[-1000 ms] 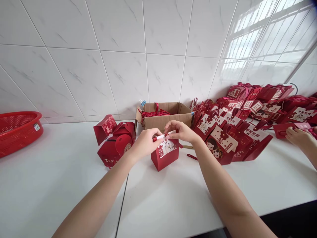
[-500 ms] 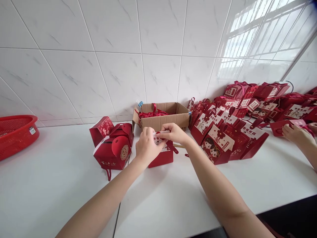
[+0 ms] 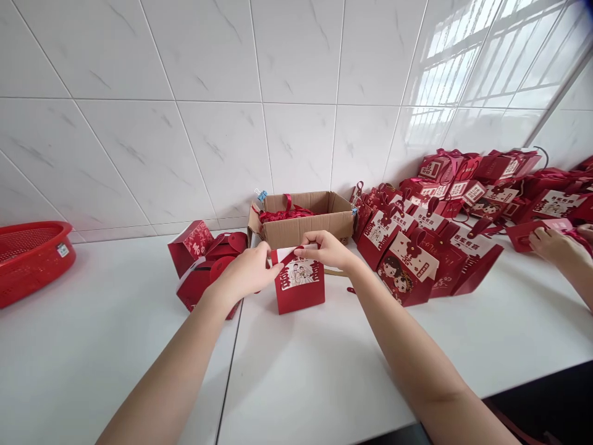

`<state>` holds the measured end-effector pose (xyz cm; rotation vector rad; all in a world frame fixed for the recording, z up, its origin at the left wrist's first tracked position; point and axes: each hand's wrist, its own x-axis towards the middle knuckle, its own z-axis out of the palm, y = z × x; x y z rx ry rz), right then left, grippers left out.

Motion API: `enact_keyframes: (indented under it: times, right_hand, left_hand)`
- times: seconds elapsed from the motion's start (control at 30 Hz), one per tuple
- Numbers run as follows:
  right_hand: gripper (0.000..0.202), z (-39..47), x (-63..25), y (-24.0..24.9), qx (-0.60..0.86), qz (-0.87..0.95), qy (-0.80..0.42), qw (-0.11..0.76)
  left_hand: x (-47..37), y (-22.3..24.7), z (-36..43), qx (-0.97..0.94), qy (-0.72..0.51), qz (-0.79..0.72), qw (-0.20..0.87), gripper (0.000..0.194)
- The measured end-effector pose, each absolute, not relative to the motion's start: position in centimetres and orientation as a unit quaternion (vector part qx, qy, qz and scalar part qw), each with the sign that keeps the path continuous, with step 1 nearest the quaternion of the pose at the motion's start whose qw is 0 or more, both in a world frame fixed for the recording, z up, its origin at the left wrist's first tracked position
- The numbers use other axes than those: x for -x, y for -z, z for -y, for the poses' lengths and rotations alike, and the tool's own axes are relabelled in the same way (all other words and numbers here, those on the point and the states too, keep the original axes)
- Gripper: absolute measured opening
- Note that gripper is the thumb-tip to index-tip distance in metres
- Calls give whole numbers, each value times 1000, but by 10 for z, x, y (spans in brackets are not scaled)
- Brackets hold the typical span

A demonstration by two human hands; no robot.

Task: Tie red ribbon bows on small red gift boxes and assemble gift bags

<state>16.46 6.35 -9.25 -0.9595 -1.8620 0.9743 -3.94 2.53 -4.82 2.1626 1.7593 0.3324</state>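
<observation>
A small red paper gift box (image 3: pixel 301 296) with a white printed panel of a couple stands upright on the table in front of me. My right hand (image 3: pixel 328 248) pinches its folded top from the right, thumb and fingers together. At the upper left edge my left hand (image 3: pixel 244 271) is closed, its thumb lying over the front panel and its other fingers partly hidden. A dark red strip runs across the top between the hands. Close beside my left forearm are red rounded gift boxes (image 3: pixel 197 281), partly covered by that hand.
Behind stands a cardboard box (image 3: pixel 310 228) holding red ribbons. Many red gift boxes (image 3: pixel 407 269) crowd the right side. Another person's hand (image 3: pixel 556 244) works on a red box at far right. A red plastic basket (image 3: pixel 37 266) sits at far left, before the tiled wall.
My left hand has moved left and down from the top of the gift box to its left edge, uncovering the printed panel. My right hand stays at the top.
</observation>
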Motion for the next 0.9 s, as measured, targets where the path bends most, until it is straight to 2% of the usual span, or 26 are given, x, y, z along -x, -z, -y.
enact_keyframes:
  times: [0.1, 0.2, 0.3, 0.47, 0.6, 0.77, 0.9]
  right_hand:
    - [36, -63, -164, 93, 376, 733, -389, 413]
    - [35, -63, -165, 93, 368, 734, -388, 418]
    - [35, -63, -165, 94, 365, 741, -381, 414]
    - [36, -57, -162, 92, 353, 744, -406, 396]
    - [31, -49, -156, 84, 289, 808, -353, 373]
    - [27, -40, -154, 73, 233, 844, -317, 365]
    - [29, -29, -161, 62, 251, 832, -297, 396]
  left_hand:
    - [49, 50, -27, -773, -58, -595, 214, 29]
    - [61, 49, -31, -797, -63, -552, 237, 29]
    - [73, 41, -32, -804, -136, -533, 224, 22]
    - [79, 23, -25, -769, -325, -519, 185, 18]
    - [71, 17, -18, -719, -475, -471, 189, 13]
    - [70, 14, -15, -722, -505, -451, 146, 12]
    - [73, 11, -12, -673, -570, -433, 186, 15]
